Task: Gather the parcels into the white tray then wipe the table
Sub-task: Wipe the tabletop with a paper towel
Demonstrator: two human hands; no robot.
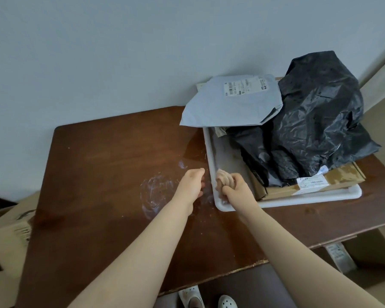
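A white tray point(298, 200) sits on the right part of the brown table point(98, 174). It holds a grey mailer point(231, 107), crumpled black plastic parcels point(320, 112) and a flat cardboard parcel point(333, 181) with a label. My right hand point(238, 185) grips a bunched beige cloth point(223, 178) over the tray's near-left rim. My left hand point(190, 184) is on the table just left of the tray, fingers curled under, with nothing visible in it. White smears point(156, 192) mark the tabletop beside that hand.
The table stands against a pale wall. Cardboard boxes point(7, 230) stand on the floor at the left, and another labelled box point(340, 256) lies under the table's right side. My shoes point(191, 298) show below the near edge.
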